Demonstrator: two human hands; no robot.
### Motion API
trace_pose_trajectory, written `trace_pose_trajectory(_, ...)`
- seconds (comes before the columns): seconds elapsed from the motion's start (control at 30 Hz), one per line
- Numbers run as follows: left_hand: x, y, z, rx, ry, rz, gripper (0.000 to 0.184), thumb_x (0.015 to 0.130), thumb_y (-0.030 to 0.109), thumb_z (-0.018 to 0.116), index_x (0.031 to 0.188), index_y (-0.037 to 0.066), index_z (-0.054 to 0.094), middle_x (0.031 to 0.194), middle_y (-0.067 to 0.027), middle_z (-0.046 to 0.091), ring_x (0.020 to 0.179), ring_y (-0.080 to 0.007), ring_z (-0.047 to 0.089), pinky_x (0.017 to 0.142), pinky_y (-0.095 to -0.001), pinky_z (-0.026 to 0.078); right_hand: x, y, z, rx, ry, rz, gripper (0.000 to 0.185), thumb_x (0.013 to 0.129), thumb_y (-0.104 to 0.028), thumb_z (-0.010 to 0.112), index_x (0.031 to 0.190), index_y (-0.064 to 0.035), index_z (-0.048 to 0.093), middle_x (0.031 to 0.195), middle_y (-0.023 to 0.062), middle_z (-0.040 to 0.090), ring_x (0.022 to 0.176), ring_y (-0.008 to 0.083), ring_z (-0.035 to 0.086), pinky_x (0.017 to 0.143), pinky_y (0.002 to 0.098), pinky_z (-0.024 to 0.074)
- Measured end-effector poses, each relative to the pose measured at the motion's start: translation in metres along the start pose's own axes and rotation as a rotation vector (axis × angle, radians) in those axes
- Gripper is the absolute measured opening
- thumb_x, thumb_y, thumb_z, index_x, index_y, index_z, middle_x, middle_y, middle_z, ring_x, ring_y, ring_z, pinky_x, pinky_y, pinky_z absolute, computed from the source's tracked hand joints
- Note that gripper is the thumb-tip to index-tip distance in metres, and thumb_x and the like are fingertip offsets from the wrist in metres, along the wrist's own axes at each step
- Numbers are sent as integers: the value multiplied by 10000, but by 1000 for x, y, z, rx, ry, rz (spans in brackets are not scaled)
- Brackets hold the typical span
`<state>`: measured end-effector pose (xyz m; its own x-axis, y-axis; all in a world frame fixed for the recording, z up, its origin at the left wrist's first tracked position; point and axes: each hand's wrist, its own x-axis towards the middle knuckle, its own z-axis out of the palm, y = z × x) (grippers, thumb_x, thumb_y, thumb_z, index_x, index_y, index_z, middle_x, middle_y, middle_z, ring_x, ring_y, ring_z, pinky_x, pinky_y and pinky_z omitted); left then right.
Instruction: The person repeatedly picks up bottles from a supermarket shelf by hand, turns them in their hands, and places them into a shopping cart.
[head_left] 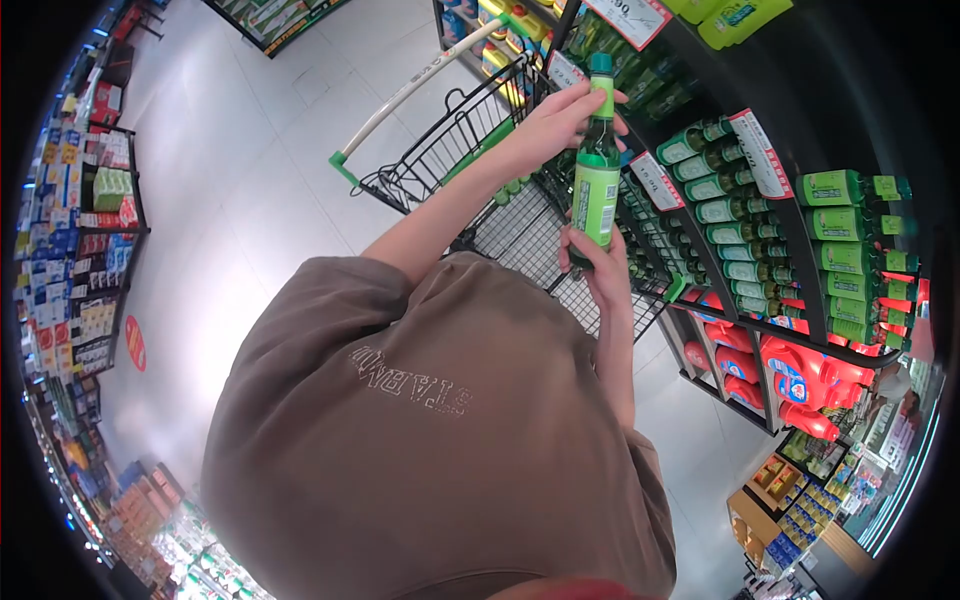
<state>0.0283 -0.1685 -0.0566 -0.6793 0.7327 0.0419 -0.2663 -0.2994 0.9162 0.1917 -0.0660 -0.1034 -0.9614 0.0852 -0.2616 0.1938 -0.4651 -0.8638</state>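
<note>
A green bottle [598, 175] with a teal cap and a light green label stands nearly upright in the picture, held in both my hands. My left hand [565, 122] grips its neck just under the cap. Lower down, my right hand [603, 258] wraps round the base. A barcode shows on the label's side. Behind and below the bottle is a shopping cart [440, 160] with a dark wire basket and a pale handle. Several similar green bottles are partly visible in it, though my arm hides some of that area.
To the right, a shelf rack holds rows of green bottles [735, 240] with price tags [760, 150]. Red jugs [800, 375] sit on the lower level. Stocked shelves [60, 270] run along the left beyond the tiled floor [230, 200]. Cartons [790, 500] stand at the lower right.
</note>
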Motion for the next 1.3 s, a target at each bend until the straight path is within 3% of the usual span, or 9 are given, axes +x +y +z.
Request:
trace_pose_trajectory(0.23, 5, 1, -10, 34, 34, -64, 405, 973, 356, 303, 1174, 59, 491, 961, -82, 617, 885, -203, 628, 824, -305, 462, 8, -2, 4, -152, 96, -40, 215, 801, -32, 635, 973, 9, 513, 728, 66, 568, 569, 135, 552, 501, 254, 449)
trace_pose_trajectory(0.37, 27, -14, -13, -273, 41, 13, 447, 967, 416, 268, 1130, 66, 494, 951, -72, 615, 880, -208, 620, 810, -330, 479, 30, 2, 7, -283, 147, -173, 298, 775, -57, 686, 1021, -4, 526, 747, 43, 583, 565, 102, 534, 509, 236, 439)
trace_pose_trajectory(0.4, 25, -20, -12, -160, 80, -6, 453, 959, 449, 285, 1100, 65, 479, 828, -41, 577, 783, -198, 595, 721, -331, 481, 23, 5, 11, -260, 157, -126, 298, 775, -57, 686, 1021, -4, 526, 747, 43, 583, 565, 102, 534, 509, 236, 439)
trace_pose_trajectory(0.43, 22, -15, -2, -374, 165, 83, 367, 979, 354, 352, 1093, 31, 483, 754, -72, 577, 674, -179, 570, 661, -305, 476, 39, 0, 20, -286, 146, -118, 334, 768, -74, 700, 1045, -6, 525, 781, 43, 589, 605, 98, 544, 550, 235, 448)
trace_pose_trajectory(0.63, 18, -21, -30, -503, 258, -14, 443, 960, 451, 330, 1062, 47, 480, 671, -51, 522, 608, -195, 555, 595, -332, 487, 36, 7, 28, -517, 74, -182, 480, 760, -99, 718, 1162, 4, 476, 968, 54, 583, 882, 118, 557, 789, 260, 449)
trace_pose_trajectory(0.9, 12, -26, -49, -629, 87, -30, 425, 953, 450, 347, 1018, 52, 479, 651, -48, 492, 602, -215, 521, 561, -340, 470, 32, 21, 40, -162, -52, -151, 618, 759, -19, 695, 1268, -5, 345, 1130, 78, 493, 1043, 137, 493, 875, 280, 417)
trace_pose_trajectory(0.93, 15, -36, -57, -774, -135, 22, 410, 959, 410, 365, 1070, 31, 476, 728, -74, 535, 687, -221, 550, 630, -339, 480, 31, 20, 41, -136, -81, -137, 642, 758, -9, 692, 1283, -10, 322, 1135, 80, 483, 1053, 142, 489, 870, 280, 419)
trace_pose_trajectory(1.1, 13, -32, -45, -650, -86, -116, 453, 950, 473, 300, 1044, 65, 474, 624, 11, 393, 586, -152, 441, 569, -302, 395, 29, 20, 46, -182, -78, -110, 643, 758, -59, 707, 1271, -14, 321, 1112, 78, 484, 1007, 137, 493, 845, 280, 424)
trace_pose_trajectory(1.3, 17, -17, -29, -373, -12, -89, 507, 952, 477, 244, 1027, 31, 473, 673, -25, 491, 723, -224, 606, 704, -363, 500, 24, 21, 45, -375, 42, -162, 634, 755, -111, 705, 1253, -3, 328, 1050, 69, 507, 957, 138, 500, 828, 280, 422)
